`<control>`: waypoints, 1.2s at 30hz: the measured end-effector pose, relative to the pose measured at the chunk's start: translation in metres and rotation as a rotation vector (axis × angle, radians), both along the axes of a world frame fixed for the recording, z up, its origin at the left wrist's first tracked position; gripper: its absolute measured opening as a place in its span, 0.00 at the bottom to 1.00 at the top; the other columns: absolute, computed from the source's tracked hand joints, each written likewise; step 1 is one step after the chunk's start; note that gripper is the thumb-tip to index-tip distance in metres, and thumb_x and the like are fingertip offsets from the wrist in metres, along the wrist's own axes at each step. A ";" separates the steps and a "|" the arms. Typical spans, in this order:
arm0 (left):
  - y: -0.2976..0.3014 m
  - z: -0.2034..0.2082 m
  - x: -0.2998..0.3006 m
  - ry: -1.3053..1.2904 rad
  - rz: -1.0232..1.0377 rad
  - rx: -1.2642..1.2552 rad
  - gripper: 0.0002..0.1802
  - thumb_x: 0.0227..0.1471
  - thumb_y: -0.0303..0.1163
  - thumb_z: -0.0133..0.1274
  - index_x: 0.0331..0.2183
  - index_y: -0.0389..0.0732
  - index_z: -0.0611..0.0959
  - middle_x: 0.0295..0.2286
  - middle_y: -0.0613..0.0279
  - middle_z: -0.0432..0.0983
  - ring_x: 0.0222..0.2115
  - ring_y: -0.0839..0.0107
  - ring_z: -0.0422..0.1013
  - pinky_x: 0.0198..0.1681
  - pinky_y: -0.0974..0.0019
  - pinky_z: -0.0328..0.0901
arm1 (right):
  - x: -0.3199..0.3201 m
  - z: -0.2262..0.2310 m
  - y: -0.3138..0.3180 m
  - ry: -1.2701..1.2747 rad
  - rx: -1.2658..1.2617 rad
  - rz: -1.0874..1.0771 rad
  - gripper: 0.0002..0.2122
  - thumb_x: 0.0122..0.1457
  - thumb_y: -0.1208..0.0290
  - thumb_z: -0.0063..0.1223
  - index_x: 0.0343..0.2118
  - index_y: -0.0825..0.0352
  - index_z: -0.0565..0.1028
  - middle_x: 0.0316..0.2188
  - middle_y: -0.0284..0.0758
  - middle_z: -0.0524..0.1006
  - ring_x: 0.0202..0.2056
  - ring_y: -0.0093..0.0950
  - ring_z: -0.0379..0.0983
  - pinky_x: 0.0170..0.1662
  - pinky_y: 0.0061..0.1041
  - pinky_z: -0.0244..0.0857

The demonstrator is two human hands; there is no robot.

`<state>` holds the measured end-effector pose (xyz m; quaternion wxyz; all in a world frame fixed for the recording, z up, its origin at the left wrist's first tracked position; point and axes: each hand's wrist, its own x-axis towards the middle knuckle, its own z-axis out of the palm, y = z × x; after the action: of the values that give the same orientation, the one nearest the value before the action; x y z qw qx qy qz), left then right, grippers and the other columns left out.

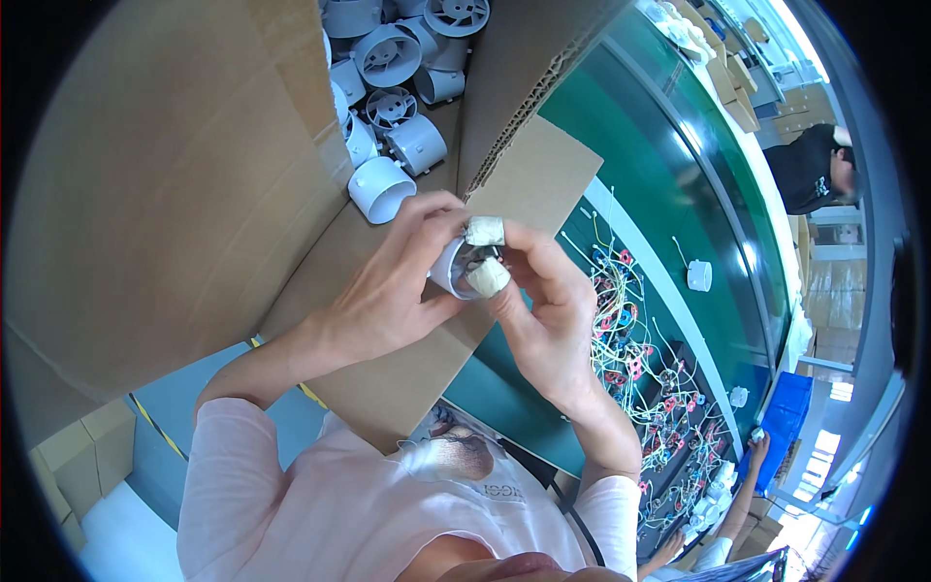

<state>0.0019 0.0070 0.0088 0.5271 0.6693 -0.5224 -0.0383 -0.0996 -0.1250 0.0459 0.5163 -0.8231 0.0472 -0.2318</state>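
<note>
My left hand (388,281) is closed around a white cylindrical plastic fan housing (444,270), its open end turned to the right. My right hand (553,310) meets it at that opening, with white wrapping on the thumb and index fingertip. Between these pinched tips a small dark, shiny part shows; most of it is hidden, so its kind is unclear. Both hands are above a cardboard flap (548,165). More white housings (417,144), several with spoked centres, lie heaped in the large cardboard box (175,184) beyond my left hand.
Right of my hands lie many small red and blue parts with tangled pale wires (630,349). Beyond them a green conveyor belt (621,107) carries a wired white housing (698,275). A co-worker's hand (758,448) is near a blue bin (784,427); another person (805,175) stands across the belt.
</note>
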 end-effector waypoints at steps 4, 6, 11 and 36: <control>-0.001 0.000 -0.004 0.088 0.030 0.028 0.36 0.40 0.22 0.61 0.52 0.42 0.65 0.40 0.50 0.61 0.43 0.52 0.62 0.44 0.57 0.63 | -0.009 0.000 -0.001 0.088 0.058 -0.065 0.16 0.48 0.86 0.54 0.42 0.70 0.71 0.27 0.38 0.73 0.24 0.25 0.71 0.28 0.22 0.66; 0.000 0.000 -0.004 0.082 0.045 0.051 0.35 0.42 0.22 0.61 0.52 0.43 0.65 0.39 0.51 0.61 0.42 0.53 0.62 0.41 0.58 0.65 | -0.017 0.004 -0.007 0.220 0.046 -0.065 0.15 0.50 0.85 0.53 0.43 0.71 0.71 0.28 0.37 0.74 0.25 0.23 0.71 0.27 0.20 0.65; 0.003 -0.003 -0.012 0.060 0.006 0.165 0.35 0.41 0.22 0.60 0.52 0.51 0.66 0.38 0.54 0.62 0.36 0.56 0.66 0.35 0.59 0.67 | -0.024 0.012 -0.041 0.530 0.624 0.117 0.11 0.56 0.81 0.50 0.43 0.72 0.71 0.32 0.31 0.75 0.28 0.18 0.72 0.26 0.15 0.65; -0.001 0.006 -0.004 -0.103 0.026 0.100 0.39 0.37 0.27 0.64 0.51 0.38 0.65 0.46 0.52 0.67 0.48 0.54 0.64 0.52 0.53 0.55 | -0.017 0.000 -0.009 -0.002 -0.419 -0.048 0.15 0.42 0.88 0.53 0.37 0.71 0.71 0.25 0.42 0.73 0.27 0.39 0.72 0.31 0.34 0.65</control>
<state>-0.0024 0.0060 0.0144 0.4656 0.7027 -0.5374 -0.0230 -0.1171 -0.1342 0.0464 0.3281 -0.9109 0.0169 -0.2495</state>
